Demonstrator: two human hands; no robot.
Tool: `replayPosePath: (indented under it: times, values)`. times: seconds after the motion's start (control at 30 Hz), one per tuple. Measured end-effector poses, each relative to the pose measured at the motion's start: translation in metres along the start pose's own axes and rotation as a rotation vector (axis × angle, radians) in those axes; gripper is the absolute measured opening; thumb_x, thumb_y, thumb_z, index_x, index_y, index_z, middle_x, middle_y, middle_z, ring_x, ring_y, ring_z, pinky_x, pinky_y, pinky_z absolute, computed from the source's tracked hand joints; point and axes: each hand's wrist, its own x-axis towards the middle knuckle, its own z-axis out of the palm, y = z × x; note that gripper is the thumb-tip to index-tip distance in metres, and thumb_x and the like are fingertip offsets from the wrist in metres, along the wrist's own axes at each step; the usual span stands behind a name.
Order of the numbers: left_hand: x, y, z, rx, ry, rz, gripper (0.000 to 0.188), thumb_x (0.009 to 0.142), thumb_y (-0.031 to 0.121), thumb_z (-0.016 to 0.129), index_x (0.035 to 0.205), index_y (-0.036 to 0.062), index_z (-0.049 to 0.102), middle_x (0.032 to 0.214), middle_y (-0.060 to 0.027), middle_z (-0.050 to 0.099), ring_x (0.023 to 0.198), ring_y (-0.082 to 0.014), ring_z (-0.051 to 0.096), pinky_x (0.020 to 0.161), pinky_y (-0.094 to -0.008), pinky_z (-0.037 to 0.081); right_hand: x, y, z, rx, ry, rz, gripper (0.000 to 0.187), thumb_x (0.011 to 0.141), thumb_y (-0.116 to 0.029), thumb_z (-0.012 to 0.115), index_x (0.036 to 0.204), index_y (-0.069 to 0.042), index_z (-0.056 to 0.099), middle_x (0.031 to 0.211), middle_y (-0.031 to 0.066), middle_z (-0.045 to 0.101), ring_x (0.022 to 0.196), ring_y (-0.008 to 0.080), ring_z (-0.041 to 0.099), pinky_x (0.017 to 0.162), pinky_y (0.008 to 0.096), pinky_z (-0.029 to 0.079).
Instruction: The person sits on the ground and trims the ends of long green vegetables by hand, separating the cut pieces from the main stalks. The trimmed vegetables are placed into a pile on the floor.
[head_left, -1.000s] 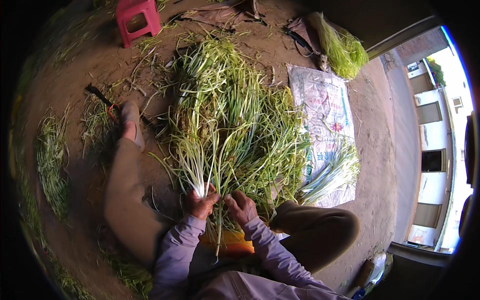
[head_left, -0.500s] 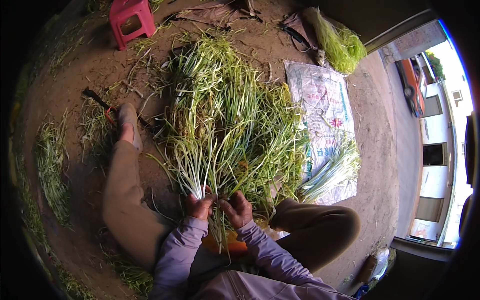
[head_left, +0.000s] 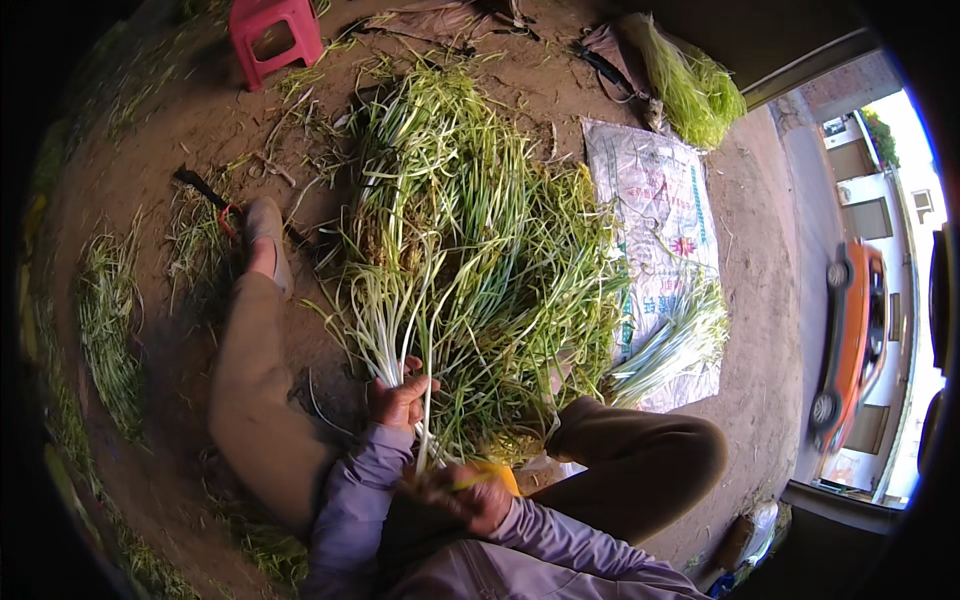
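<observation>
My left hand (head_left: 398, 400) is closed round a bunch of green stalks with white lower ends (head_left: 378, 330), which look like chives or young garlic. Their leafy tops point away from me. Closer to my body, my right hand (head_left: 472, 497) is smeared by motion, its fingers curled in at the lower ends of a few pale stalks (head_left: 426, 425). A yellowish strip shows at those fingers; exactly what they grip is unclear. Just beyond both hands lies a large heap of the same leafy stalks (head_left: 480, 220), spread between my legs.
A white printed sack (head_left: 650, 180) lies flat to the right, carrying a neat bundle of stalks (head_left: 672, 345). Beyond it is a bag of greens (head_left: 690, 90). A pink stool (head_left: 275, 40) stands far left. Loose greens (head_left: 110, 340) lie at left. Outside, an orange car (head_left: 850, 345) is on the road.
My right hand has drawn back toward my body, away from the left, which keeps its bunch. The orange car outside has moved down the picture. My view has shifted slightly.
</observation>
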Motion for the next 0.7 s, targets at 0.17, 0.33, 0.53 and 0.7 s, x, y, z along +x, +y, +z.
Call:
replayPosePath:
  times: [0.17, 0.33, 0.53, 0.7]
  values:
    - [-0.007, 0.01, 0.009, 0.036, -0.059, 0.009, 0.033, 0.073, 0.009, 0.063, 0.103, 0.0048, 0.048, 0.071, -0.0115, 0.06, 0.032, -0.0037, 0.03, 0.031, -0.0189, 0.023, 0.003, 0.011, -0.023, 0.538, 0.081, 0.433, 0.017, 0.084, -0.016, 0.056, 0.096, -0.004, 0.053, 0.082, 0.0042, 0.059, 0.069, 0.0117, 0.055, 0.061, 0.0237, 0.045]
    - [-0.009, 0.001, 0.007, 0.058, -0.182, 0.006, 0.032, 0.076, 0.012, 0.063, 0.104, 0.006, 0.049, 0.071, -0.009, 0.061, 0.035, -0.0028, 0.033, 0.033, -0.0171, 0.026, 0.06, 0.051, -0.056, 0.703, 0.534, 0.592, 0.024, 0.081, -0.017, 0.048, 0.1, -0.004, 0.053, 0.074, 0.0058, 0.058, 0.047, 0.0103, 0.049, 0.044, 0.0215, 0.038]
    - [-0.011, -0.003, 0.012, 0.022, -0.239, -0.033, 0.032, 0.077, 0.011, 0.061, 0.107, 0.0033, 0.049, 0.071, -0.0103, 0.061, 0.034, -0.0032, 0.034, 0.032, -0.0166, 0.026, 0.084, 0.09, -0.048, 0.87, 0.385, 0.598, 0.027, 0.086, -0.026, 0.048, 0.098, -0.003, 0.056, 0.058, 0.0017, 0.052, 0.041, 0.0085, 0.041, 0.037, 0.0197, 0.031]
    - [-0.011, -0.007, 0.006, 0.085, -0.197, -0.048, 0.031, 0.079, 0.014, 0.06, 0.107, 0.0045, 0.052, 0.075, -0.0049, 0.06, 0.036, -0.0023, 0.034, 0.033, -0.0159, 0.028, 0.091, 0.084, -0.045, 0.887, 0.404, 0.551, 0.023, 0.086, -0.021, 0.048, 0.097, -0.001, 0.055, 0.068, 0.0048, 0.058, 0.052, 0.0121, 0.052, 0.041, 0.0218, 0.039]
